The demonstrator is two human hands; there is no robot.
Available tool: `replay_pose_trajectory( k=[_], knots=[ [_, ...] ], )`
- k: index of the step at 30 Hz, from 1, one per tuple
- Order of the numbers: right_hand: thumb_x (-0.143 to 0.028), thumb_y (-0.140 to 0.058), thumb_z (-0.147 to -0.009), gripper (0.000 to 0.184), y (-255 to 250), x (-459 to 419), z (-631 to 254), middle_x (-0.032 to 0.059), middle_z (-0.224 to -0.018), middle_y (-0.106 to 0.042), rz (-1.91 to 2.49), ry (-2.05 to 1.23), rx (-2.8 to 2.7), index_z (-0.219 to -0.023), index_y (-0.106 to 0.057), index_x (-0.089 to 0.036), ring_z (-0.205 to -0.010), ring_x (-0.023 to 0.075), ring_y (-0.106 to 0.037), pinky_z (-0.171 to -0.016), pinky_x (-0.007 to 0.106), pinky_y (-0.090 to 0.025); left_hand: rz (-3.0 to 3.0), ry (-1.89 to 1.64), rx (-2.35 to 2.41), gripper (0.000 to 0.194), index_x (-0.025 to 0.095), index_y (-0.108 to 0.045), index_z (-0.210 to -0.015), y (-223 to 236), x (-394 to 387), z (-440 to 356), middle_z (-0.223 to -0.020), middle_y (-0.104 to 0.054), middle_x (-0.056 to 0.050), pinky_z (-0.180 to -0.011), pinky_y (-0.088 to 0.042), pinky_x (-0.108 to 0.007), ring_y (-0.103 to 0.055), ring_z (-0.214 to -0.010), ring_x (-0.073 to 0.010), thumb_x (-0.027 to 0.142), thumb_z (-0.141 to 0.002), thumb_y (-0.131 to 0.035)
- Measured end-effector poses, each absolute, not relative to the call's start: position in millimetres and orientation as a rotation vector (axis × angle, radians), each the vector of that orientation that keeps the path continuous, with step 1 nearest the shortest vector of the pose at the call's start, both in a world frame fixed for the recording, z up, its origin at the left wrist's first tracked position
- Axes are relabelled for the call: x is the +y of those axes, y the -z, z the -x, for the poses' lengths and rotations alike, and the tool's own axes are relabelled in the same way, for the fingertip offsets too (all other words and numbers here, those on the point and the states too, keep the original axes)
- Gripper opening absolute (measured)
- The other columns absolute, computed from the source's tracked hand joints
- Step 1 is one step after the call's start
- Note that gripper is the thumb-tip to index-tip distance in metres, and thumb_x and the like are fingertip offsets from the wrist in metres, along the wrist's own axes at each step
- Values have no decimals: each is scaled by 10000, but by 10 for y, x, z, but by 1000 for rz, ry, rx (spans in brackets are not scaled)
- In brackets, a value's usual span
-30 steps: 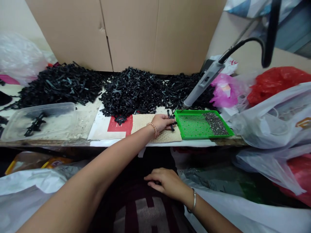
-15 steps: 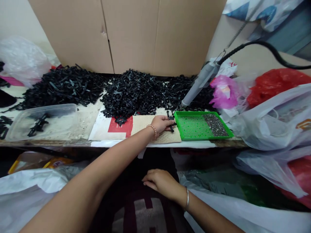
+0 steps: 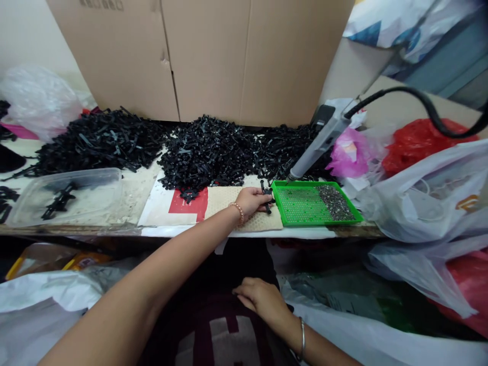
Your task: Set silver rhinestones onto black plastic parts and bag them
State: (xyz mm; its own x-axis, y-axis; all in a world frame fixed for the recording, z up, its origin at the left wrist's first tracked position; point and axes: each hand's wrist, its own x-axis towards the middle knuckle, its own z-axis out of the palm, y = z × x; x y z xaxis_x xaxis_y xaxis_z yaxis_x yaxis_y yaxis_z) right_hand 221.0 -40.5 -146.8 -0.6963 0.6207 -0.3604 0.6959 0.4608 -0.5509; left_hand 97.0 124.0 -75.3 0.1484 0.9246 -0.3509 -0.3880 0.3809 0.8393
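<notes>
On the perforated mat — left hand pinching black plastic clips, green tray at 3 o'clock; right hand flat, fingers spread, on lap.

small assembly workshop: heaped black plastic parts, screw tray.

tray's grey bits too small, cable cut off

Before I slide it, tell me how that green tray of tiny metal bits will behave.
The green tray looks thin and shallow, so it probably slides easily on the bench. The small grey pieces are heaped at its right end, so it may feel heavier there, and a jerk would likely scatter them. The left hand holds black clips against its left rim.
</notes>
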Motion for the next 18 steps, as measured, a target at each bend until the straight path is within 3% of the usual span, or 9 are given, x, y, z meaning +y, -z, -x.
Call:
replay_pose_trajectory(
  k=[9,15,18],
  knots=[
    [-212,-542,-924,199,1527,-331,-2055,5,-941,-669,-1128,961,2694,-1057,-684,-259,-883,173,-564,-695,237,-414,-634,-1091,963,154,83,-579,-690,830,1255,-994,-642,-631,-30,-532,-501,-175,-618,-588,-94,21,-765,-698],
    [-268,-499,-960,225,1470,-269,-1869,-6,-946,-671,-934,889,2757,-1112,-661,-297,-869,167,-559,-642,236,-400,-617,-1089,935,101,72,-601,-751,834,1248,-985,-696,-646,-47,-564,-515,-212,-629,-605,-108,5,-778,-672],
    [-271,-510,-950,238,1499,-267,-1977,12,-962,-665,-965,913,2665,-1133,-656,-313,-890,185,-579,-692,245,-427,-609,-1083,916,112,74,-595,-742,842,1245,-966,-707,-647,-52,-590,-529,-229,-635,-617,-115,13,-770,-684]
  ],
)
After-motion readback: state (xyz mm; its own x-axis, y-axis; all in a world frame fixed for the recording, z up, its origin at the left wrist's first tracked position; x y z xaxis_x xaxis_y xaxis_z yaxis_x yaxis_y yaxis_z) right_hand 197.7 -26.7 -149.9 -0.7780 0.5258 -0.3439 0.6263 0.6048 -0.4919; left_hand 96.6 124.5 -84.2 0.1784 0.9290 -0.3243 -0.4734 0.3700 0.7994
